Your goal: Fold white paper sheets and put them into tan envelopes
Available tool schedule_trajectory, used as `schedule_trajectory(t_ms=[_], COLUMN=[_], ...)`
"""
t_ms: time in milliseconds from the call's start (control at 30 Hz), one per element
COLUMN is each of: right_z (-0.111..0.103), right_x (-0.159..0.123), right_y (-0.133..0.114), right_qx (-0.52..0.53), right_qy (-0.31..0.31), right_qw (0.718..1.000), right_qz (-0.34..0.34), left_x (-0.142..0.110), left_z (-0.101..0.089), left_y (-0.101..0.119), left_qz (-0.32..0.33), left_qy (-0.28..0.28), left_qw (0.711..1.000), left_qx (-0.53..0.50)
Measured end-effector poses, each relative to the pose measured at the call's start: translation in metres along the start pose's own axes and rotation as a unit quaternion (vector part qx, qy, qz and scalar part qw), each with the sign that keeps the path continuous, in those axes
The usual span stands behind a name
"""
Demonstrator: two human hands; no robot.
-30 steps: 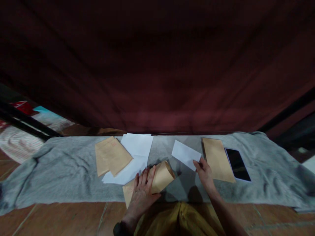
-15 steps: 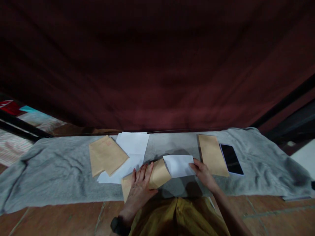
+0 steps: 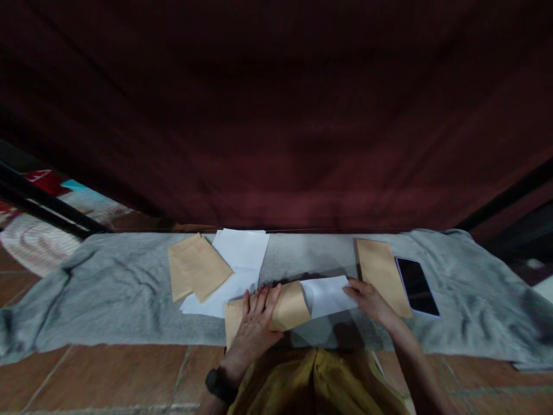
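A brown paper envelope lies in front of me, its open end facing right. Across its left part, my left hand rests with fingers stretched out, pressing it down. A folded white sheet of paper sticks out of the envelope's mouth; how far it reaches inside is hidden. The sheet's right end is pinched between the thumb and fingers of my right hand. To the left, white paper sheets lie partly under two brown envelopes.
Right of my hand lie another brown envelope and a phone with a dark screen. Everything sits on a grey cloth over a narrow bench-like surface. A dark red curtain hangs behind it, and floor tiles show in front.
The whole view has shifted slightly. My right hand still pinches the sheet and my left hand still lies on the envelope; both keep nearly the same position relative to them.
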State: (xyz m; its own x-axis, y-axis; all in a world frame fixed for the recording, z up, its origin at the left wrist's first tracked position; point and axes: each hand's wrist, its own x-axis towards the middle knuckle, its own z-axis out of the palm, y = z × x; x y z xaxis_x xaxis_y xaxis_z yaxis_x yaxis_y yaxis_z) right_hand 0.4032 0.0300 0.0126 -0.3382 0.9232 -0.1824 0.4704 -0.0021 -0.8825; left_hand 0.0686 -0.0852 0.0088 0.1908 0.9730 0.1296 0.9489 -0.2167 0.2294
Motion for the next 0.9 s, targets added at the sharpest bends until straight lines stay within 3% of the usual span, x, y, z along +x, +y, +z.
schedule_trajectory(t_ms=[133, 267, 467, 633, 900], right_z=[0.016, 0.046, 0.082, 0.094, 0.102], right_x=[0.004, 0.005, 0.0, 0.0, -0.002], right_y=[-0.003, -0.004, -0.011, -0.014, -0.021], right_qx=[-0.017, -0.033, 0.034, 0.109, 0.15], right_qy=[-0.012, 0.035, 0.086, 0.064, 0.128], right_qw=[1.0, 0.999, 0.993, 0.992, 0.98], right_qz=[0.015, -0.003, -0.068, -0.023, -0.02], left_x=[0.005, 0.013, 0.021, 0.022, 0.022], left_z=[-0.002, -0.003, 0.0, 0.009, 0.012], left_y=[0.005, 0.013, 0.021, 0.019, 0.015], left_qz=[0.026, 0.034, 0.06, 0.081, 0.083], left_qy=[-0.006, -0.003, 0.004, 0.011, 0.024], left_qw=[1.0, 0.999, 0.998, 0.997, 0.996], left_qx=[-0.008, -0.02, -0.015, -0.006, -0.014])
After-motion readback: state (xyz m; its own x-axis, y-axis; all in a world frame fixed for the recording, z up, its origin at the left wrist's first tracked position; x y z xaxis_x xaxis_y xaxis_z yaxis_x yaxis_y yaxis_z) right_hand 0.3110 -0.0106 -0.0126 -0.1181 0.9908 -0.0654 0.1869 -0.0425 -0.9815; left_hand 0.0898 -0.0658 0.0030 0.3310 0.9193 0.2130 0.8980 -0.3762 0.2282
